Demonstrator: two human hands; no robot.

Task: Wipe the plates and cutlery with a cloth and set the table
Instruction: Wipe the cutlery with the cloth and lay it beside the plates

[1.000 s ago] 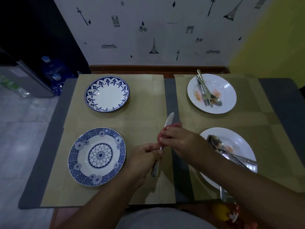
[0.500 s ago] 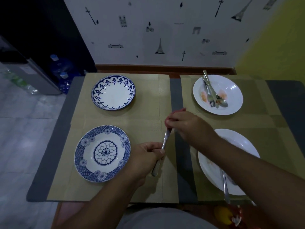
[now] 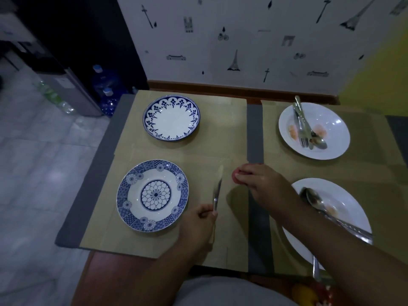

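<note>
The knife (image 3: 217,191) was held at its handle by the left hand (image 3: 198,219), whose fingers were curled round it, with the blade pointed away from the person. It was placed just to the right of the near blue patterned plate (image 3: 154,195), over the tan placemat (image 3: 220,133) (whether it rested on the mat or was lifted off it could not be told). A red cloth (image 3: 238,172) was clutched in the curled fingers of the right hand (image 3: 262,184), only a small fold of it being seen at the fingertips, near the knife's tip but apart from it. A second blue-rimmed plate (image 3: 171,118) was set farther back on the same mat. On the right-hand mat, two white plates were seen: the far white plate (image 3: 333,129), smeared with pink and laid with a fork (image 3: 302,133) and other cutlery, and the near white plate (image 3: 344,202), on which a spoon (image 3: 313,198) was laid, partly covered by the right forearm. A grey strip of table (image 3: 255,133) was left bare between the mats.
</note>
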